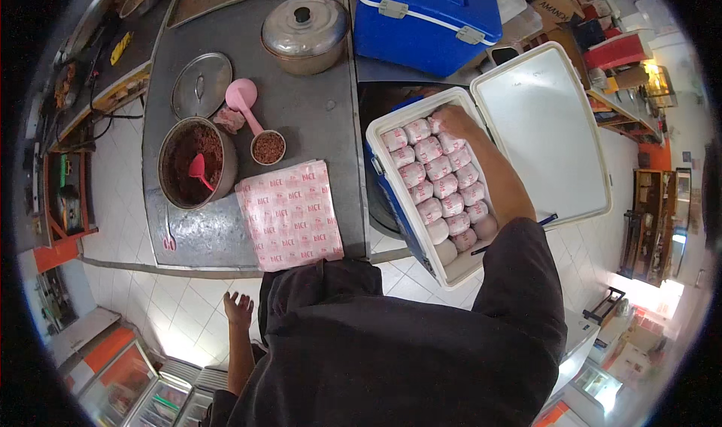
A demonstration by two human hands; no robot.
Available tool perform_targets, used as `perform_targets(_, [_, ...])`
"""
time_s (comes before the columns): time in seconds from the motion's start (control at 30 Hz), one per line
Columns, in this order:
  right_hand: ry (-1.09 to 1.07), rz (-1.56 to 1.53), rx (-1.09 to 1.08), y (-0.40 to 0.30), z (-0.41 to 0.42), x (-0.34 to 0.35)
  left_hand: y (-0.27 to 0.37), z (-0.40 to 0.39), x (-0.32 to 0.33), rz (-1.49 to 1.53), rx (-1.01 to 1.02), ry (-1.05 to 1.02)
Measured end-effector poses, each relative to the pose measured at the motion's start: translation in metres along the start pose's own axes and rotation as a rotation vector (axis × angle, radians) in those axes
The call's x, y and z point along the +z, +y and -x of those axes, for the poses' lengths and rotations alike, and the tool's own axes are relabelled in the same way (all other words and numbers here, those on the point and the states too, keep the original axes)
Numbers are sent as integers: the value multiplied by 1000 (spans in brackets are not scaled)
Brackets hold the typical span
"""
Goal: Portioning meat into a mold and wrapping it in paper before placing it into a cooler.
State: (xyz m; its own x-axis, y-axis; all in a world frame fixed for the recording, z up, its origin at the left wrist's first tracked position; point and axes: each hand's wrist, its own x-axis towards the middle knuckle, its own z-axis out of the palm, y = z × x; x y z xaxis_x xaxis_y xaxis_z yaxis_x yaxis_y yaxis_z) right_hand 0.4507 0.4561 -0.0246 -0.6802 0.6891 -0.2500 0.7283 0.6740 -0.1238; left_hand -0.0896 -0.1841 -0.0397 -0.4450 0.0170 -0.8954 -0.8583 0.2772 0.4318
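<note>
My right hand [456,121] reaches into the far corner of a blue-and-white cooler box [407,232], its fingers around a paper-wrapped bundle [435,124]. Its fingertips are partly hidden. Rows of similar round bundles [445,186], wrapped in white paper with red print, fill most of the box. A few near the front [445,252] look plain. My left hand [239,308] hangs beside my body below the table edge, fingers apart, holding nothing. Straight before me, a stack of printed wrapping paper [290,215] lies at the metal table's [316,122] front edge.
On the table stand a pot [225,167] of dark crumbly filling with a pink spoon [197,166], a filled scoop [268,147], a pink ladle [241,95], a loose lid [202,85] and a lidded pot [304,32]. The cooler's open lid [541,133] leans right; a blue cooler [423,26] stands behind.
</note>
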Motion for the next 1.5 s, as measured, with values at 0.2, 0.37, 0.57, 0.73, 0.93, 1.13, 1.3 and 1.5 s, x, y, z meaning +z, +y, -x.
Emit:
perform_targets(0.2, [-256,-48,23,8,-17,12,-15,-5,-93,145,-108,92])
perform_targets(0.37, [57,117,191,-11,-1,0,-38,35,-76,-9,-31,150])
perform_targets(0.57, [371,-243,596,-115,28,-80,-38,-2,-67,-299,-168,-26])
perform_targets(0.73, [291,234,397,-70,43,68,-43,-10,-56,-405,-22,-133])
perform_targets(0.93, [40,63,330,-66,42,36,-77,-7,-92,-433,-11,-80])
perform_targets(1.13, [779,-765,244,-256,-25,-49,-109,17,-96,-499,-63,-9])
perform_targets(1.3, [682,-669,73,-394,-111,14,-105,27,-71,-302,148,26])
perform_targets(1.5, [638,-788,-232,-426,-145,27,-54,67,-20,-43,376,-90])
